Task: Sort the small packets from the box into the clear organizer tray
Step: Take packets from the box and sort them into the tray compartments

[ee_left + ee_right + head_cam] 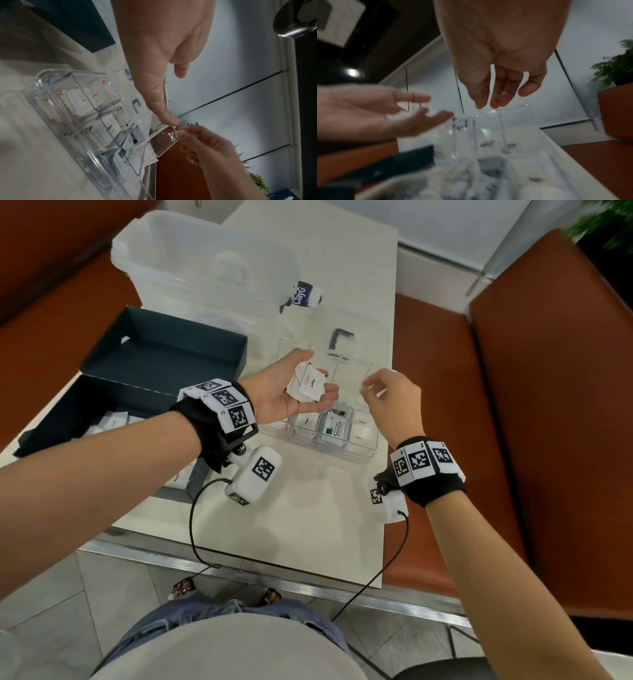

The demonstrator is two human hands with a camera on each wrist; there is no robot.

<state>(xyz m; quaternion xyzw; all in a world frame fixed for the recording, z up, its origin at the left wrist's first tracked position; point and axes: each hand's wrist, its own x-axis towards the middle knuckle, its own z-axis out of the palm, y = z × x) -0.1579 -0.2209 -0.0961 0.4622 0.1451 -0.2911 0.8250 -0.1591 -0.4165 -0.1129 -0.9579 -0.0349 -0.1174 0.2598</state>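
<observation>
Over the tray, head view: we are cradling small packets [308, 385] on our flat, palm-up left hand [286, 392]; right hand [394, 402] is hovering loosely curled, grasping nothing.
Left wrist view: clear organizer tray [51, 97] is sitting on the table [34, 155], holding sorted packets.
Right wrist view: right fingers [498, 94] are hanging relaxed above the tray.

White packets [306, 386] — black print; clear tray [363, 451]; dark navy box [164, 350]; rust-orange seats [555, 405].

A pale table [308, 508] carries a dark open box [164, 354], clear organizer tray [363, 455], translucent bin [205, 268] and small bottle [306, 295].
</observation>
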